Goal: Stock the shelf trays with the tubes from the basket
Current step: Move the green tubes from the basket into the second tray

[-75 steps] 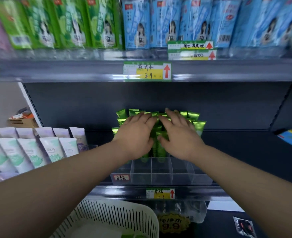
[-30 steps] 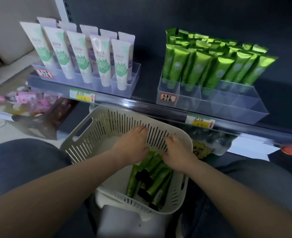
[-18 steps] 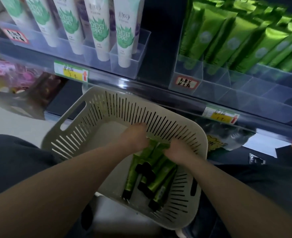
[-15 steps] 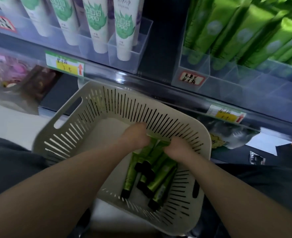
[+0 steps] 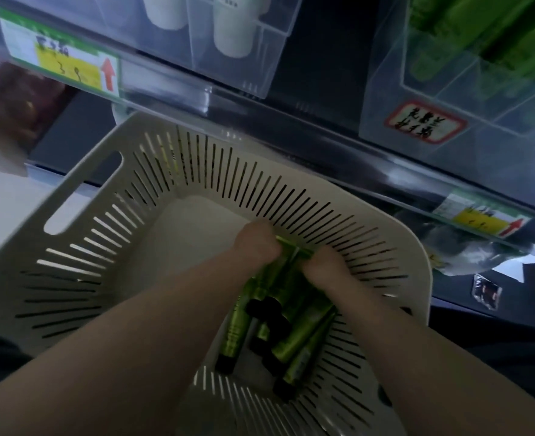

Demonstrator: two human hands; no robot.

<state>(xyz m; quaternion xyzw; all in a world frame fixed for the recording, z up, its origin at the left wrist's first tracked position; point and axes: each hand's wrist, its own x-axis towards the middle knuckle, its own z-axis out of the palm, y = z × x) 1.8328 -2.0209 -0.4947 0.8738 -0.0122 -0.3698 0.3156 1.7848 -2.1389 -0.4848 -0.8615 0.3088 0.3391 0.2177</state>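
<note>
- Both hands clamp on one bundle: the left hand [image 5: 256, 243] curls its fingers over the crimped ends of the tubes [image 5: 291, 335], and the right hand [image 5: 324, 265] grips the same ends from the other side, just beside it.
- Those tubes are green with dark caps. They lie in the right half of the basket [image 5: 71, 190], caps toward the person; the exact count is hard to tell.
- Pale, slotted walls ring the basket, with a handle cut-out in its left wall. It sits below the shelf edge [image 5: 338, 152].
- On the shelf, the clear right tray [image 5: 385, 89] has dividers and holds the shelved tubes [image 5: 480, 33], green and blurred. A red-bordered label [image 5: 425, 124] sits on its front wall.
- Beside it, the clear left tray [image 5: 272, 58] holds white tubes [image 5: 231, 36], cap-down, with only their lower ends in view.
- A yellow price tag [image 5: 61, 64] with a red arrow sits on the shelf edge under the left tray, and a second one under the right tray.
- Compared with half a second ago, the hands stay on the same bundle ends and the tubes have not left the basket. The view has dropped lower and closer, so less of both trays shows.
- Two and a half seconds ago, both hands were up at the right tray, pressing on its tubes.
</note>
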